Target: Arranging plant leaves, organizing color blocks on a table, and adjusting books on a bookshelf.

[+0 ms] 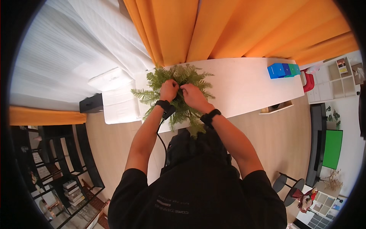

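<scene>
A bushy green fern (183,73) stands on a white table (240,83), its fronds spreading past the near edge. No pot shows beneath the leaves. My left hand (169,90) is over the middle of the fern, fingers curled inward. Close beside it, my right hand (193,96) has thumb and forefinger drawn together, pointing toward the left hand. The fingertips are a small gap apart among the leaves; whether either pinches a leaf or stem is too small to tell. Both wrists wear black bands, and a dark device with a cable hangs at the left one.
Blue and green file boxes (281,70) stand at the table's far right end. An open drawer (276,108) juts out below. White cushioned seating (120,100) adjoins the table's left end. Orange curtains (228,28) hang behind. Black shelving (65,160) is at lower left.
</scene>
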Action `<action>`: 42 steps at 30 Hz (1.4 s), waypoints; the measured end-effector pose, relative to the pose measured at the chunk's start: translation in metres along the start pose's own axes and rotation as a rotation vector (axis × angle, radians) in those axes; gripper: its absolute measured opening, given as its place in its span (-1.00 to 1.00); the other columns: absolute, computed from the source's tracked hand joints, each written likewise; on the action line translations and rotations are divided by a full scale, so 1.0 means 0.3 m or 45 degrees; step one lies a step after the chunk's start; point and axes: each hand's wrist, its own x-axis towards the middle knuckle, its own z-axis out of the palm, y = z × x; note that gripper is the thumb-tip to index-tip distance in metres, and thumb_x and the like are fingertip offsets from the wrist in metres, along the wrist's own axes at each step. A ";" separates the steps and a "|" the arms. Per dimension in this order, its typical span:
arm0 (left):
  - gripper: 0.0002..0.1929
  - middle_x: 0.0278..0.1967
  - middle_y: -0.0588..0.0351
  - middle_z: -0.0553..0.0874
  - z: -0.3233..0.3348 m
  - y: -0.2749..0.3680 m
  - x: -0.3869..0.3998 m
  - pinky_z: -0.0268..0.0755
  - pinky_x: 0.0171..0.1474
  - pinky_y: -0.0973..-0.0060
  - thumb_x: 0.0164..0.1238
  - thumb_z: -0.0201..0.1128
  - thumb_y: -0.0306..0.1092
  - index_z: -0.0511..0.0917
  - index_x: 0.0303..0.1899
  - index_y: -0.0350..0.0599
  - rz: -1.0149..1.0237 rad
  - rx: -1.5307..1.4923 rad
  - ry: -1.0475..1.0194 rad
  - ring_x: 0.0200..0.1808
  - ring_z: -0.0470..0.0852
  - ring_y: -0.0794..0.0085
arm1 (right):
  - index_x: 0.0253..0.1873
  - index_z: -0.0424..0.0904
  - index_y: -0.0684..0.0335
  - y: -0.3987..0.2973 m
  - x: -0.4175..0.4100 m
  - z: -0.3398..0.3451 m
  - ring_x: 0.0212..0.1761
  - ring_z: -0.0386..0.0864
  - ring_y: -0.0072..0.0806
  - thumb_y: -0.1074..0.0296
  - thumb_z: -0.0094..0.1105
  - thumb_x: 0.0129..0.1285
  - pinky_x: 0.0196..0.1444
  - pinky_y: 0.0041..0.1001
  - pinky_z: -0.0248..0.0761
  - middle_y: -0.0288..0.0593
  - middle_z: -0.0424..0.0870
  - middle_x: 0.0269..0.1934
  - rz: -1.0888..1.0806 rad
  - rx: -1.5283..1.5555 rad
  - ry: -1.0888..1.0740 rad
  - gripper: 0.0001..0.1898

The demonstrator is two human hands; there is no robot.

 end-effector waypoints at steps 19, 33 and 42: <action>-0.83 -0.46 -0.07 0.73 -0.052 0.014 -0.036 0.53 -0.29 0.37 0.25 0.29 -0.40 0.66 -0.23 -0.33 0.023 -0.143 -0.054 -0.42 0.71 0.25 | 0.15 0.48 0.29 0.135 0.105 -0.001 -0.36 0.71 -0.17 0.39 0.05 0.24 -0.36 -0.25 0.54 -0.04 0.69 -0.40 -0.321 -0.878 -0.428 -0.63; -0.86 -0.47 0.10 0.69 -0.090 0.012 -0.028 0.48 -0.36 0.52 0.32 0.25 -0.47 0.63 -0.17 -0.35 -0.162 -0.395 -0.325 -0.47 0.63 0.54 | 0.06 0.56 0.45 0.122 0.156 0.052 -0.39 0.70 -0.30 0.39 0.25 0.16 -0.32 -0.33 0.51 0.07 0.70 -0.36 0.670 0.892 -0.287 -0.62; -0.84 -0.43 -0.06 0.73 -0.048 0.008 -0.012 0.52 -0.31 0.36 0.27 0.28 -0.42 0.65 -0.23 -0.34 -0.027 -0.156 -0.170 -0.42 0.71 0.30 | -0.12 0.64 0.44 0.122 0.132 0.093 -0.33 0.71 -0.12 0.35 0.25 0.16 -0.21 -0.30 0.55 0.19 0.71 -0.28 0.442 0.580 -0.013 -0.73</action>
